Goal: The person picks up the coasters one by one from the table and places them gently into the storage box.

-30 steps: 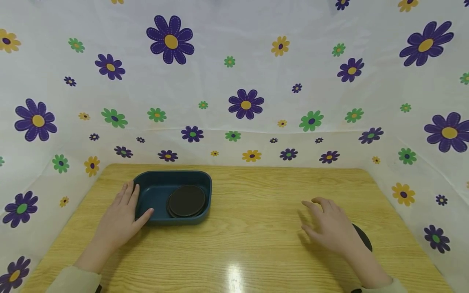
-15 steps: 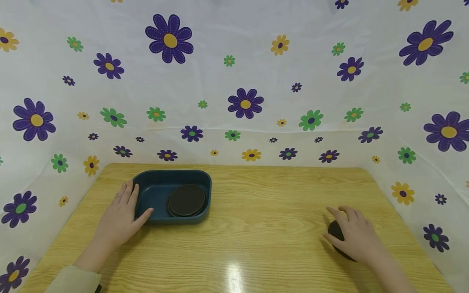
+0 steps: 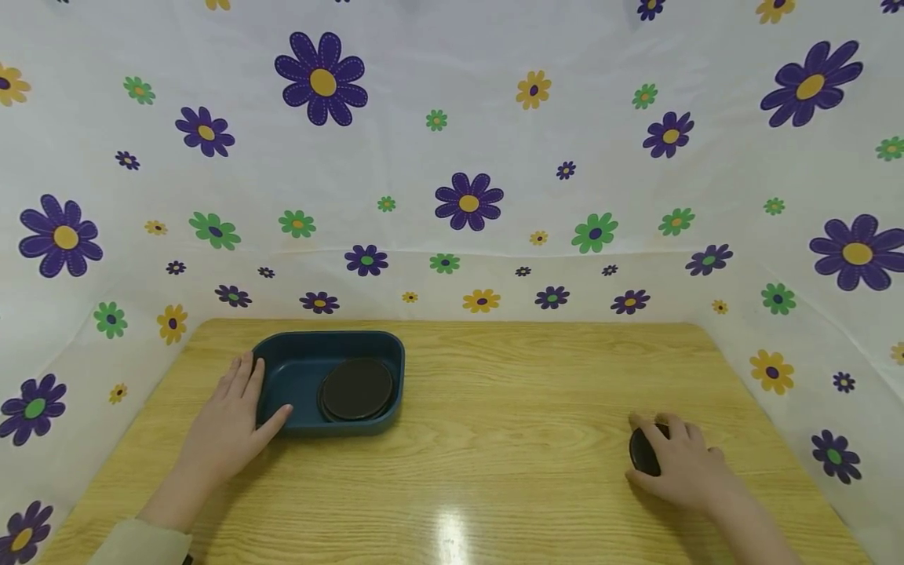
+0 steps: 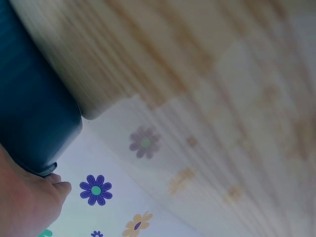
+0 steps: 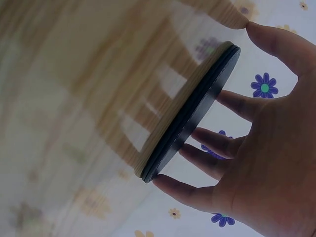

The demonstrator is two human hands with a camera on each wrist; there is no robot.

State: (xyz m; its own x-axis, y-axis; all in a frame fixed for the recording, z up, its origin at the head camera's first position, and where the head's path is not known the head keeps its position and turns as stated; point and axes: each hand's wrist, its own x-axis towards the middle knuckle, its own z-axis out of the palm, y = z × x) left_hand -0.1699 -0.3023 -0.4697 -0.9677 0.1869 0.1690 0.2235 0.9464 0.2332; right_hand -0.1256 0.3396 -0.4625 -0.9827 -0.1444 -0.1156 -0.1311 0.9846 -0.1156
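Observation:
A dark blue tray [image 3: 328, 345] stands on the wooden table [image 3: 494, 439] at the left, with a black round disc [image 3: 356, 388] lying in its right half. My left hand [image 3: 243, 404] rests flat against the tray's left wall, thumb on the front corner; the left wrist view shows that wall [image 4: 34, 113] and part of the hand [image 4: 24, 202]. At the right, a second black disc [image 3: 643, 451] lies flat on the table under my right hand [image 3: 681, 467]. The right wrist view shows the thumb [image 5: 279, 42] and curled fingers [image 5: 212, 143] round this disc's rim [image 5: 192, 116].
A white cloth printed with purple, green and yellow flowers [image 3: 466, 200] walls the table at the back and both sides. Bare wood lies between the tray and the right hand.
My right hand has moved right and down over the black disc and closed its fingers round the rim. The left hand has stayed against the tray.

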